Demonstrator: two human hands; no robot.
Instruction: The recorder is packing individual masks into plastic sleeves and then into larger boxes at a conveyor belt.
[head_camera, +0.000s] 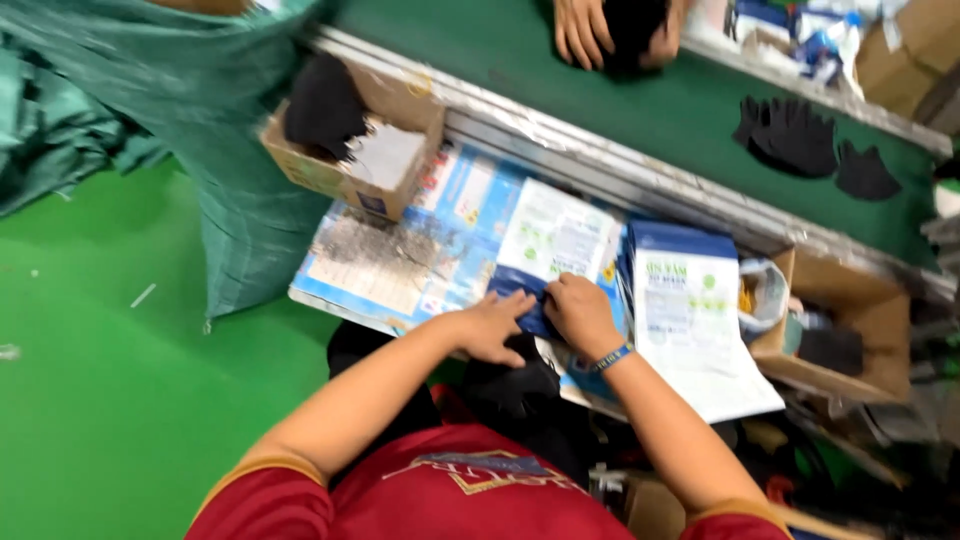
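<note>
Blue-and-white printed pouch (548, 250) lies flat on the worktop in front of me, on a spread of printed sheets (390, 255), and both my hands meet at its near, dark-blue edge. My left hand (492, 325) has its fingers curled down onto that edge, pinching it against the surface, and my right hand (578, 312), the one with the blue wristband (610, 357), is closed over the same edge just beside it; the view is blurred, so I cannot tell whether either hand has the pouch mouth parted. Something black (515, 385) sits in my lap just below the hands, touching my left wrist. To do this well, I judge I should keep the left hand pressing the lower lip flat while the right thumb lifts only the upper layer, working from the middle so the pouch does not skew off the sheets. A stack of similar pouches (690, 300) stands just to the right, and I should keep my elbow from nudging it. A cardboard box (395, 170) of black pieces sits off to the left, and another person's hands (585, 30) work across the green belt (640, 110).
</note>
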